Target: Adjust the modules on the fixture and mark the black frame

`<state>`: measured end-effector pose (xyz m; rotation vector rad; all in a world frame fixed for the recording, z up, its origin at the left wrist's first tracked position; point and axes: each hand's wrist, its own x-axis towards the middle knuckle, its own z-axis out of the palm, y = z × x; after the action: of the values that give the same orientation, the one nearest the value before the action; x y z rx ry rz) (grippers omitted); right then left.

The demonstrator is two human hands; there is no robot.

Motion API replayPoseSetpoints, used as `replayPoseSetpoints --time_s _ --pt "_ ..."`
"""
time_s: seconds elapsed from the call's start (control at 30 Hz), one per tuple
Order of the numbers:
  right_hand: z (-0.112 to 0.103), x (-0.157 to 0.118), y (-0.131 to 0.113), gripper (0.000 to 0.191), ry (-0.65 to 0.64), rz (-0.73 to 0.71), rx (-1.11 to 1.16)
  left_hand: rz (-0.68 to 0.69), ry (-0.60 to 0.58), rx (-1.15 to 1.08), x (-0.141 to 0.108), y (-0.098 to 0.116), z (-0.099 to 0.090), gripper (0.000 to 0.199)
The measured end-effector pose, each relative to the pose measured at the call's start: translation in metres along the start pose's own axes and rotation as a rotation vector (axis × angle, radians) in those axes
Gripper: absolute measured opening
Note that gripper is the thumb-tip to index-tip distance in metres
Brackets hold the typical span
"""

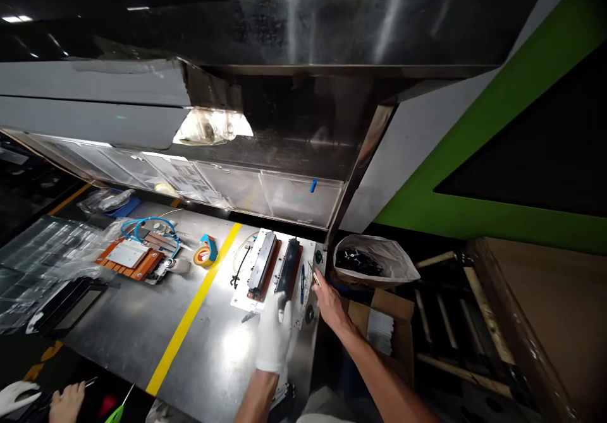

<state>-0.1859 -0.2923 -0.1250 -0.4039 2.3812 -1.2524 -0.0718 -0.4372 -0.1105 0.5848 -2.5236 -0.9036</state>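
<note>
Nearest the camera, the person's two forearms reach up from the lower edge onto a brushed steel workbench (142, 322) crossed by a yellow tape stripe (190, 312); the left hand (275, 334), in a white fabric glove, has its fingers curled round the near end of a long black rectangular bar (288, 266), which lies on a white plate fixture (303, 287) beside a grey metal bar on a copper-coloured base (262, 265); the bare right hand (328, 303) pinches thin metal tweezers (313, 274) between thumb and forefinger at the plate's right edge, near a blue pen-like tool (302, 284); a black cable (239, 268) rests on the plate's left part. Left of the stripe sit a roll of orange tape in a blue holder (205, 252), an orange board with a white panel (128, 257) and a coiled blue tube (149, 226); clear plastic trays (33, 252) lie further left. A plastic bag of dark parts (370, 260) stands right of the bench above a cardboard box (384, 322). At the lower left corner another person's hands (42, 398) show, one gloved.
</note>
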Motion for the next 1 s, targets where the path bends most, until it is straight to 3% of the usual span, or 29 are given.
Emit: replayPoseSetpoints --time_s 0.1,0.27,0.47,1.0 --pt "-0.004 0.023 -0.009 0.055 0.027 -0.139 -0.17 0.097 -0.009 0.09 0.042 -0.002 0.01 0.039" --pt "0.001 0.036 -0.032 0.048 -0.015 -0.117 -0.479 0.117 -0.174 0.196 0.076 -0.001 0.027 0.038" --pt "-0.004 0.038 -0.049 0.051 -0.047 -0.122 -0.637 0.088 -0.292 0.265 0.078 -0.008 0.033 0.05" --pt "-0.025 0.048 -0.079 0.047 -0.126 -0.102 -0.801 0.09 -0.387 0.362 0.087 -0.002 0.03 0.069"
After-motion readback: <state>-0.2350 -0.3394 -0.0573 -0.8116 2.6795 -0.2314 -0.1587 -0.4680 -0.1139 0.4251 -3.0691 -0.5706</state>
